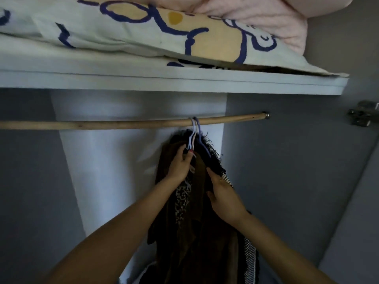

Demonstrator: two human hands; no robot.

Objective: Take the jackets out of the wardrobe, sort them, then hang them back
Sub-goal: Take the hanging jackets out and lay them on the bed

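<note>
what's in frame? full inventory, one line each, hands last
wooden rail: 1, light brown, runs across the wardrobe under the shelf
hangers: at least 2, pale lilac and white, hooked on the rail near its right end
jackets: several bunched together, exact count unclear, brown, leopard-print, black fringed, black-and-white checked, hanging below the hangers
shelf: 1, white, above the rail
printed bedding: 1, cream with blue and yellow pattern, on the shelf
pink quilt: 1, pink, on top of the bedding at right
hinge: 1, metal, right edge
left hand: 1, grips a hanger's neck
right hand: 1, fingers straight, against the jackets
</note>
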